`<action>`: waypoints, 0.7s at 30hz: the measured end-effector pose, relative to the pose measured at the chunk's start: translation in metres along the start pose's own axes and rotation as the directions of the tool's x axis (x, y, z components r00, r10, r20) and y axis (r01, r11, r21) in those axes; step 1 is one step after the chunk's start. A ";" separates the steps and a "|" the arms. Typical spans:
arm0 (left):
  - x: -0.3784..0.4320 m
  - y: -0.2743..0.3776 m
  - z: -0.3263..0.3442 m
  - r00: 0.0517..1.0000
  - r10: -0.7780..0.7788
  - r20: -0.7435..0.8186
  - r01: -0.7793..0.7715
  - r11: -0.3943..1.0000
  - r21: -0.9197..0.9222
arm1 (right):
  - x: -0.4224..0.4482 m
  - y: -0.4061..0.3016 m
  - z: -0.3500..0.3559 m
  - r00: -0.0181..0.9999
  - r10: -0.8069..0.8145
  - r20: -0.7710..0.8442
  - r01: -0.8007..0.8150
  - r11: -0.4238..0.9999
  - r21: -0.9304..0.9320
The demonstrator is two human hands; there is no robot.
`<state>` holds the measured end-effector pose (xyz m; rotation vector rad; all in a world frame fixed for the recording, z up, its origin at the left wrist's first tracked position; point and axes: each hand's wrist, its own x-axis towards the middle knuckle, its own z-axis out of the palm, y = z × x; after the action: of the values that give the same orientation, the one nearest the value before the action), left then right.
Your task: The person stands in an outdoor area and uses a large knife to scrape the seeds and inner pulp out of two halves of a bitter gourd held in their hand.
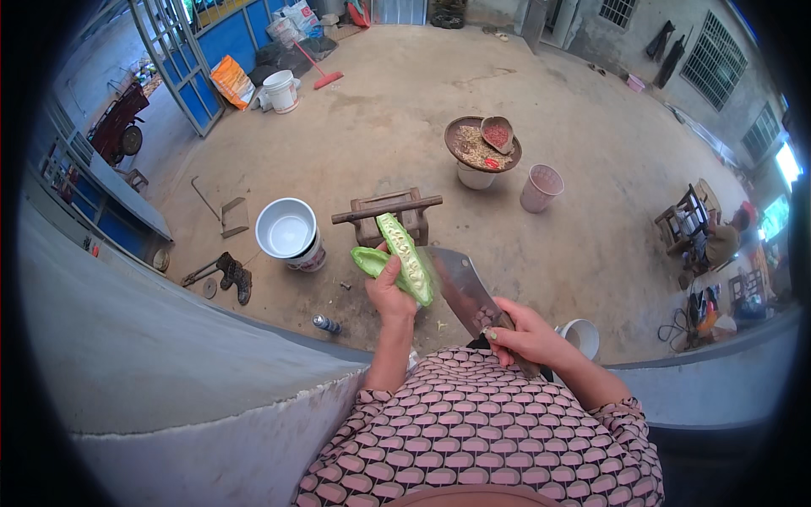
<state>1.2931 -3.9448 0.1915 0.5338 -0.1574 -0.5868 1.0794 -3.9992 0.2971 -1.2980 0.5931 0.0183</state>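
Note:
My left hand [391, 299] grips two pieces of a green bitter melon. The longer piece, a melon half [407, 261], turns its pale pith and seeds upward. Beside it on the left, the other melon piece [369, 262] shows a hollow green inside. My right hand [529, 334] is closed round the wooden handle of a broad cleaver [457, 288]. The blade slants up and left, its upper end next to the seeded half; whether they touch I cannot tell. Beyond my left hand stands a low wooden stool [415, 223] with a wooden rod [388, 209] across it.
A white basin [286, 222] rests on a bucket to the left. Farther off, a round basket [466, 142] of shelled nuts or beans sits on a bucket, near a pink bin [542, 188]. A spray can [326, 324] stands near the wall. A person [723, 241] sits at far right.

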 end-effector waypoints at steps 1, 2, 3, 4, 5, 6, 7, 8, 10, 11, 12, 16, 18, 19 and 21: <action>0.000 0.000 -0.001 1.000 0.000 0.002 0.000 1.000 -0.002 | 0.000 0.000 0.000 1.000 -0.009 0.009 0.009 1.000 -0.006; 0.000 0.000 -0.002 1.000 0.000 0.003 0.000 1.000 -0.004 | -0.001 0.000 0.000 1.000 -0.018 0.017 0.019 1.000 -0.013; 0.000 0.000 -0.001 1.000 -0.001 0.002 0.001 1.000 -0.004 | -0.001 0.001 0.000 1.000 -0.017 0.017 0.017 1.000 -0.012; -0.001 0.002 0.002 1.000 -0.007 -0.004 0.007 1.000 0.000 | -0.002 0.001 -0.001 1.000 -0.017 0.014 0.017 1.000 -0.020; -0.001 0.002 0.003 1.000 -0.013 -0.011 0.013 1.000 0.004 | -0.002 0.001 -0.001 1.000 -0.017 0.012 0.017 0.999 -0.028; -0.002 0.002 0.003 1.000 -0.014 -0.011 0.014 1.000 0.004 | -0.002 0.001 0.000 1.000 -0.016 0.011 0.016 1.000 -0.027; -0.002 0.003 0.003 1.000 -0.016 -0.009 0.016 1.000 0.013 | -0.002 0.000 0.001 1.000 -0.010 0.010 0.010 0.999 -0.036; -0.002 0.003 0.003 1.000 -0.017 -0.006 0.018 1.000 0.021 | -0.002 0.000 0.002 1.000 -0.004 0.008 0.004 0.999 -0.045; -0.001 0.000 0.000 1.000 -0.018 -0.024 0.018 0.999 0.033 | -0.002 0.000 0.003 1.000 -0.005 -0.005 0.005 0.997 -0.076; -0.001 -0.001 -0.002 0.999 -0.018 -0.042 0.020 0.999 0.046 | -0.002 0.000 0.004 1.000 -0.006 -0.017 0.004 0.994 -0.107; -0.002 -0.001 -0.001 0.999 -0.019 -0.042 0.021 0.999 0.047 | -0.002 -0.001 0.004 1.000 -0.006 -0.017 0.004 0.994 -0.106; -0.004 -0.002 -0.001 1.000 0.008 0.001 -0.008 0.995 0.100 | -0.005 -0.008 0.008 0.999 0.025 -0.026 -0.029 0.986 -0.166; -0.003 -0.002 -0.003 1.000 0.011 0.016 -0.013 0.994 0.106 | -0.005 -0.008 0.006 0.999 0.028 -0.026 -0.031 0.989 -0.144; -0.003 -0.001 -0.005 0.999 -0.011 0.035 0.008 0.995 0.100 | -0.003 -0.005 0.001 0.999 0.050 0.015 -0.049 0.998 -0.041; -0.001 0.001 -0.006 0.998 -0.032 0.054 0.027 0.995 0.092 | 0.000 0.000 -0.006 0.996 0.067 0.059 -0.071 0.996 0.062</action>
<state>1.2944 -3.9411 0.1866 0.6100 -0.2299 -0.6260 1.0770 -4.0048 0.2957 -1.2108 0.5852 0.0920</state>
